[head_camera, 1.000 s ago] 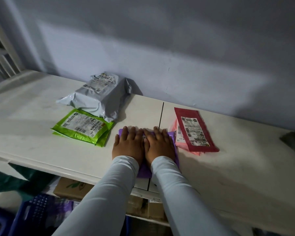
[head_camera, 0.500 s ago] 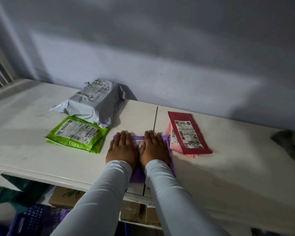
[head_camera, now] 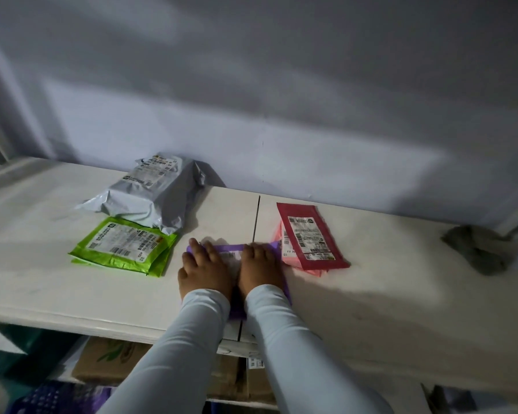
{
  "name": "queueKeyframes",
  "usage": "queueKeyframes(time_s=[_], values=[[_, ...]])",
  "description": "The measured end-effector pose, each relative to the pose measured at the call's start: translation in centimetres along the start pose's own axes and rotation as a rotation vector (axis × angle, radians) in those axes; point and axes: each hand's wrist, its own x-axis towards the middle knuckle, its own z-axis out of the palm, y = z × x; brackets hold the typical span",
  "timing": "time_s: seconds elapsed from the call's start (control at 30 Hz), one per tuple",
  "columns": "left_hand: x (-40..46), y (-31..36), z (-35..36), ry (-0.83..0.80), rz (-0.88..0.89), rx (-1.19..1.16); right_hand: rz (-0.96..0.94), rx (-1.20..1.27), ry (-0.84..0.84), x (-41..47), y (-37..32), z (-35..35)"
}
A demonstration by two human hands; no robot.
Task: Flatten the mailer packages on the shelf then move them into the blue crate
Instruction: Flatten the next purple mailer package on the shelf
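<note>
A: Where was the purple mailer at that point?

B: Flat on the white shelf, near its front edge, lying across the seam between the two boards. Both hands lay on top of it, side by side.

A: Gripping it?

B: No. The left hand and the right hand were spread open, palms down, fingers pointing at the wall, holding nothing.

A: And to do that pressing well?

B: I'd say push the air from the near end toward the far end, keeping the palms flat, so the mailer doesn't slide off the front edge.

A: What lay around it?

B: Just to the right, a red mailer on top of a pink one, whose left edge touched or nearly touched the purple one. To the left, a green mailer, and behind that a puffy grey mailer by the wall, which looked the hardest to flatten.

A: The crate?

B: A blue crate showed dimly below the shelf, near left.
</note>
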Motion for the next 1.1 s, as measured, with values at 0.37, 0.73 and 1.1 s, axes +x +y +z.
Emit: queueKeyframes(time_s=[0.37, 0.73, 1.1], values=[[0.5, -1.4, -3.0, -0.115, -0.354, -0.590, 0.355, 0.098, 0.135, -2.9, 1.0, -0.7], [-0.9, -10.9, -5.3, 0.012, -0.217, -1.262, 0.410, 0.392, 0.263, -3.5, -4.6, -0.7], [-3.0, -32.2, -3.6, 0.048, -0.513, -1.345, -0.187, 0.356, 0.190, -5.6, -20.4, 4.8]])
